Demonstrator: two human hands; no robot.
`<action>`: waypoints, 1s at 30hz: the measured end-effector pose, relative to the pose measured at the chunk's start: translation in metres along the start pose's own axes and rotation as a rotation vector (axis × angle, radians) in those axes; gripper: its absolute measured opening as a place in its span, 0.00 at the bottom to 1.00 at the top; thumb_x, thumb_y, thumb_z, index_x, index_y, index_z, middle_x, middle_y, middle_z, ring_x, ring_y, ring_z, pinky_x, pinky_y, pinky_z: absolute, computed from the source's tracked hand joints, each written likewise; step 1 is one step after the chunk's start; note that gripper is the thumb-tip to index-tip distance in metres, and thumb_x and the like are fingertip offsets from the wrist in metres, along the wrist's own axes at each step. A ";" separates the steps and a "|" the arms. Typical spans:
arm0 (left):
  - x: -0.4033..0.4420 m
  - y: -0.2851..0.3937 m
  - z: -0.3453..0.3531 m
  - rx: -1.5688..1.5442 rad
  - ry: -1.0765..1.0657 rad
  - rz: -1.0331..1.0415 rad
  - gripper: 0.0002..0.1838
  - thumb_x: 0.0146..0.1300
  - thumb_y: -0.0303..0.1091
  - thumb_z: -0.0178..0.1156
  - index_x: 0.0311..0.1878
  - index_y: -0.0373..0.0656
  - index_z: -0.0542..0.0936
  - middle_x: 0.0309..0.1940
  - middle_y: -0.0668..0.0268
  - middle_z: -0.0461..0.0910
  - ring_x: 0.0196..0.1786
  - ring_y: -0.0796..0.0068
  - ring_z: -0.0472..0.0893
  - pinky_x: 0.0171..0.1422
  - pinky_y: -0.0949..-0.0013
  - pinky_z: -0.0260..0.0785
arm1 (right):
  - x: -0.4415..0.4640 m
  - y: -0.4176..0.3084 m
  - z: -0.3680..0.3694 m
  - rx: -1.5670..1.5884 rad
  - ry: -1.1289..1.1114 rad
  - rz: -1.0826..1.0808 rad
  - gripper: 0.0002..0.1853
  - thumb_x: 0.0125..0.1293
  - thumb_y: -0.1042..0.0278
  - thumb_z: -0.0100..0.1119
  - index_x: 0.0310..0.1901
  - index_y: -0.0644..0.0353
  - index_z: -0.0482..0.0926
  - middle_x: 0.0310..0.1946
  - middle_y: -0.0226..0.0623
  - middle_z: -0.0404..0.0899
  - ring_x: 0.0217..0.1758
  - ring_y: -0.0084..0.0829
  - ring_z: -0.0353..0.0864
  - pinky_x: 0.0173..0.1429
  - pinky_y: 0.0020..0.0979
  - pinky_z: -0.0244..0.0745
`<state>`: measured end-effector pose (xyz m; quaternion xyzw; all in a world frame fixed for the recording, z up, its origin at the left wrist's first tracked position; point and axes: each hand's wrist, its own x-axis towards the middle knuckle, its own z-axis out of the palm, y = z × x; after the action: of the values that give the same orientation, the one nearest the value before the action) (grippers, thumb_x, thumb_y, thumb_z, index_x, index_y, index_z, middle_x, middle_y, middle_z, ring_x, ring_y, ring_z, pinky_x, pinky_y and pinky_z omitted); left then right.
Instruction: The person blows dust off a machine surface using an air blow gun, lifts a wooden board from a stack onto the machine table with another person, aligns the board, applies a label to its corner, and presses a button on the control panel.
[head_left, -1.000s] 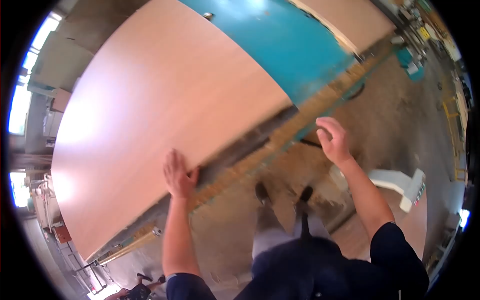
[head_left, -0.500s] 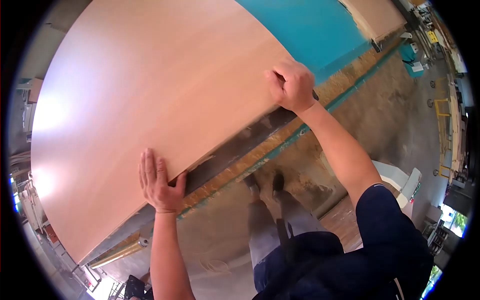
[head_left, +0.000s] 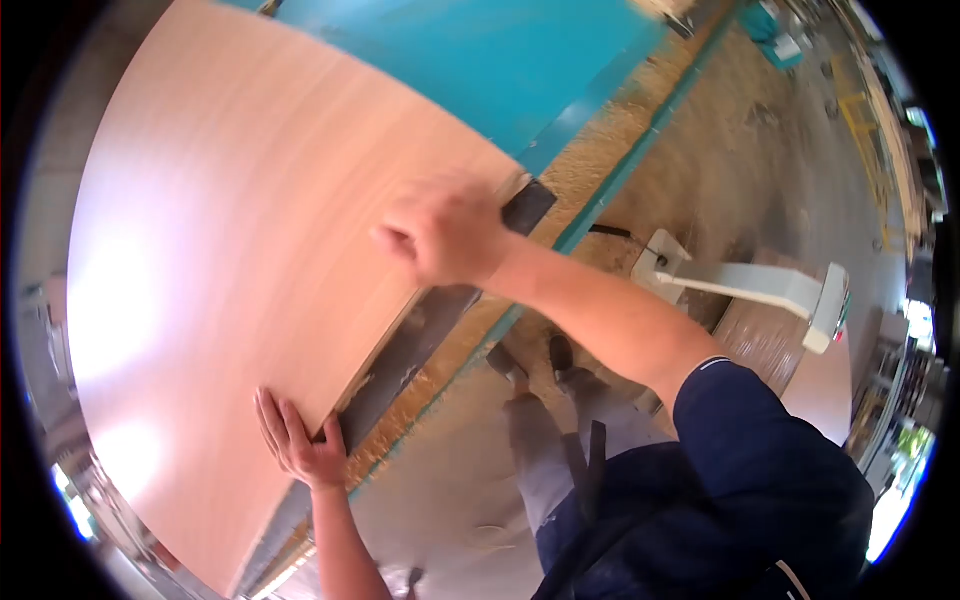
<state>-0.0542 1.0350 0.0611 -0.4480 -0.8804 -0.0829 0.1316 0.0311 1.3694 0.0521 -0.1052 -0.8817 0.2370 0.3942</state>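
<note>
A large, thin wood-faced panel (head_left: 230, 190) lies across the left half of the view. My left hand (head_left: 300, 440) rests open on it near the close edge, fingers spread flat and thumb at the rim. Over the panel's right part is my right hand (head_left: 445, 230), curled into a fist and smeared by motion. Nothing shows sticking out of that fist, and whether it touches the panel I cannot tell. Along the panel's near edge runs a dark bar (head_left: 425, 335), its end showing past the corner.
A teal machine table (head_left: 480, 70) extends beyond the panel. Sawdust covers its side ledge (head_left: 600, 130). A pale machine arm (head_left: 750, 285) stands to my right, near a wrapped stack (head_left: 765, 340). My feet are on the stained floor (head_left: 690, 190).
The view has turned and shifted, with the panel's right corner now farther left, baring more teal surface. My right fist has moved left from the corner onto the panel; my left hand stays at the edge.
</note>
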 end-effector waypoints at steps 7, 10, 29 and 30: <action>-0.001 -0.002 0.004 0.060 -0.023 0.099 0.33 0.66 0.52 0.51 0.69 0.43 0.61 0.66 0.45 0.63 0.65 0.38 0.65 0.67 0.45 0.59 | -0.012 0.006 0.003 0.138 0.034 0.061 0.09 0.46 0.65 0.60 0.14 0.49 0.72 0.17 0.28 0.70 0.24 0.30 0.73 0.29 0.34 0.67; 0.001 0.006 0.006 0.038 -0.022 0.088 0.34 0.68 0.55 0.47 0.66 0.36 0.65 0.65 0.43 0.63 0.66 0.39 0.64 0.68 0.46 0.58 | -0.014 0.006 0.006 0.155 0.026 0.111 0.06 0.43 0.63 0.60 0.15 0.50 0.74 0.18 0.29 0.72 0.24 0.31 0.74 0.30 0.34 0.69; 0.006 0.003 0.007 0.010 -0.119 0.124 0.35 0.69 0.58 0.43 0.72 0.47 0.55 0.68 0.43 0.57 0.69 0.37 0.59 0.68 0.41 0.55 | -0.006 0.024 -0.009 0.258 0.123 0.078 0.10 0.42 0.62 0.59 0.11 0.50 0.70 0.11 0.26 0.66 0.18 0.29 0.70 0.27 0.33 0.65; 0.004 0.004 0.008 0.021 -0.114 0.115 0.35 0.69 0.58 0.43 0.72 0.47 0.55 0.68 0.43 0.57 0.69 0.37 0.59 0.68 0.41 0.55 | -0.007 0.024 -0.011 0.294 0.112 0.064 0.10 0.42 0.62 0.59 0.11 0.49 0.70 0.11 0.26 0.66 0.18 0.29 0.70 0.26 0.33 0.65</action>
<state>-0.0545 1.0423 0.0549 -0.5006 -0.8600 -0.0404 0.0903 0.0442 1.3914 0.0418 -0.0876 -0.8104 0.3696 0.4461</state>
